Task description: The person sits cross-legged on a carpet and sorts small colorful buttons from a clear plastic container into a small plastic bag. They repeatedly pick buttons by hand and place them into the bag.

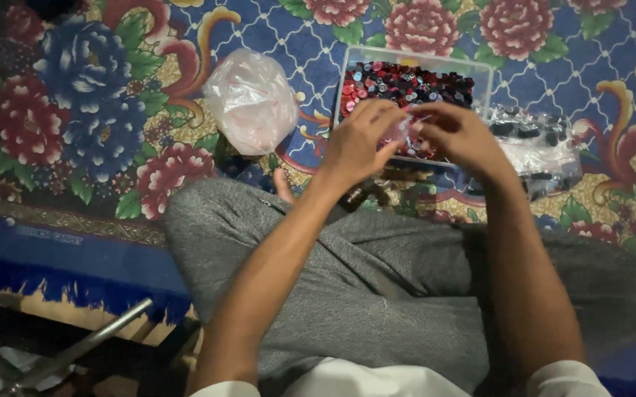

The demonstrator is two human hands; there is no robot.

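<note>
My left hand and my right hand meet in front of me, fingers pinched together on a small clear plastic bag held between them. Just beyond the hands stands a clear plastic box filled with several red, dark and pink buttons. My crossed legs in grey trousers lie under my forearms. What is inside the small bag is too blurred to tell.
A crumpled pinkish plastic bag lies on the flowered blue carpet to the left of the box. A clear bag of dark pieces sits to the right. A metal bar crosses the lower left beyond the carpet's fringe.
</note>
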